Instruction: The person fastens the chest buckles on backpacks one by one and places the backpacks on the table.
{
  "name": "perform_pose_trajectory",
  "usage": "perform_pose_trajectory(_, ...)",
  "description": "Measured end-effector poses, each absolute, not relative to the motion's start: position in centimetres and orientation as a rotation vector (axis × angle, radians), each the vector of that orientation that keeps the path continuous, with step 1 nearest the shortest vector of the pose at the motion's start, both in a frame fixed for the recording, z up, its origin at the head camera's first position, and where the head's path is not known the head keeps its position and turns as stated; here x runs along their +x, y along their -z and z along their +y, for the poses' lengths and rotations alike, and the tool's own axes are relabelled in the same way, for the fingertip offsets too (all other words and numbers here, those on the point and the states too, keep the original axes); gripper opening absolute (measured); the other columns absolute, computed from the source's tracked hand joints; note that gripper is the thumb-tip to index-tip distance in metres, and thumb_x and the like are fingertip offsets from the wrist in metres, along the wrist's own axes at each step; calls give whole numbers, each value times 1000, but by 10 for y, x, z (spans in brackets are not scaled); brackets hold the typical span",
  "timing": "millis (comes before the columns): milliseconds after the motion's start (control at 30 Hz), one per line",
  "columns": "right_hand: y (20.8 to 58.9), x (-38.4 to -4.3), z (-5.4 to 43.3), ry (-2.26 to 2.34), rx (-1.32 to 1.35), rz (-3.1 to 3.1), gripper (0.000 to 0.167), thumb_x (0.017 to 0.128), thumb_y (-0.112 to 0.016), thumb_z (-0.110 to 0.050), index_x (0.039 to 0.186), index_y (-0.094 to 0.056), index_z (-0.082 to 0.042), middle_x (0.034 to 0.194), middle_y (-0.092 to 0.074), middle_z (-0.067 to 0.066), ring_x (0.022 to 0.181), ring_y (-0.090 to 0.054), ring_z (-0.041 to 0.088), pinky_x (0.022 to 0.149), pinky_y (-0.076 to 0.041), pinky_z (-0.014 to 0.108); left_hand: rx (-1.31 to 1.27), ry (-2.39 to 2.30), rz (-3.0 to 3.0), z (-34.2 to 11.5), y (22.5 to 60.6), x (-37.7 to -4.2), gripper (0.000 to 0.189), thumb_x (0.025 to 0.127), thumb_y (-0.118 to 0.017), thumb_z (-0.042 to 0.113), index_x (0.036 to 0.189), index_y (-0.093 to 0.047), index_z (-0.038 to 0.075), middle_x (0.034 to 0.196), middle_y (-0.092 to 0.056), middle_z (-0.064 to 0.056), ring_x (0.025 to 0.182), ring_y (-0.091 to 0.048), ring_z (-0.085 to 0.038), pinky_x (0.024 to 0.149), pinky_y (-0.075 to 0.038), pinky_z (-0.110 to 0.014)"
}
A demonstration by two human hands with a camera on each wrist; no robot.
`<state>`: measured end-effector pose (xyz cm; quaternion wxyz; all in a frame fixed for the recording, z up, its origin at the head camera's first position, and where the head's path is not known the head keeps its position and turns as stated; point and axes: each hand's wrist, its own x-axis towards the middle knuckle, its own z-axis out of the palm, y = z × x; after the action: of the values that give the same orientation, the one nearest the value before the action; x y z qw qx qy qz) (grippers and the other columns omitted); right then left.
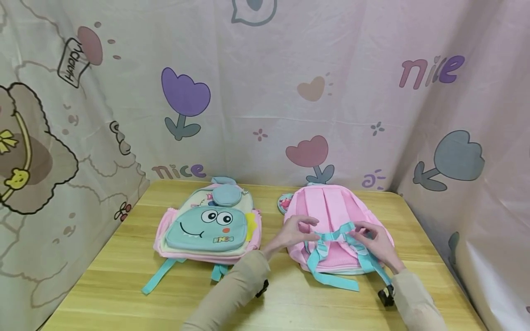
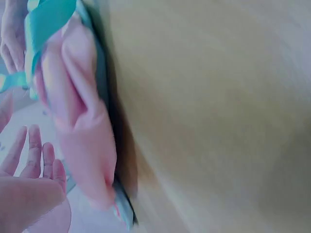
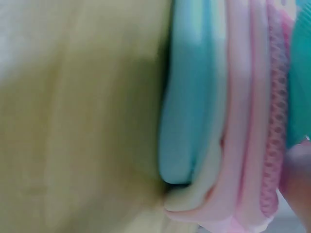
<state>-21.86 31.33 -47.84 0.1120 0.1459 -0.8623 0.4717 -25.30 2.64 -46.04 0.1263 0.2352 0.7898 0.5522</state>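
Pink backpack (image 1: 337, 202) lies on the right half of the bench (image 1: 285, 303), back panel upward, with the turquoise chest strap (image 1: 328, 236) spanning its shoulder straps. Left hand (image 1: 295, 231) at one end of that strap: fingers spread and extended, no grip seen in the left wrist view. Right hand (image 1: 377, 241) at the strap's raised opposite end, thumb and forefinger close to the webbing; cannot tell whether they pinch it. Step in hand, as judged: working the chest strap. Recommended: take hold near each end with fingertips, keep the webbing flat and untwisted, and bring both hands level so that the pull stays even. Keep the loose turquoise tail (image 1: 337, 281) out from under the fingers. Risk: a one-sided tug would probably skew the soft bag. Dinosaur-face backpack (image 1: 207, 230) lies apart at left; leave undisturbed.
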Motion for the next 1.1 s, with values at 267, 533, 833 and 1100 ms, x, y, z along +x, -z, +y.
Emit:
perform_pose_trajectory(267,463,-229,316,-1466,467,-2488,25,99,-62,-9,119,-68,6,100,-69,-19,91,-57,0,79,-44,19,651,-1567,2343,-6,439,-260,49,88,-77,20,133,-63,4,132,-65,-14,126,-55,-36,107,-44,-55)
perform_pose_trajectory(533,437,-241,311,-1539,442,-2510,34,104,-55,-16,126,-63,8,105,-73,-9,98,-63,-7,87,-47,7,644,-1459,2511,-45,418,-267,49,87,-78,21,132,-65,11,130,-67,-14,124,-53,-35,105,-44,-53)
perform_pose_trajectory(833,412,-252,303,-1457,471,-2619,38,107,-50,-24,131,-62,3,112,-75,2,102,-62,-11,92,-42,4,499,-1335,2695,-96,410,-269,59,84,-82,26,135,-59,8,119,-65,-18,112,-56,-33,90,-48,-36)
perform_pose_trajectory(1100,404,-264,285,-1387,511,-2714,38,108,-46,-29,131,-64,-4,119,-72,16,111,-66,12,96,-46,14,324,-1126,2747,-104,424,-265,67,81,-86,30,136,-54,9,111,-62,-12,96,-54,-24,78,-42,-29)
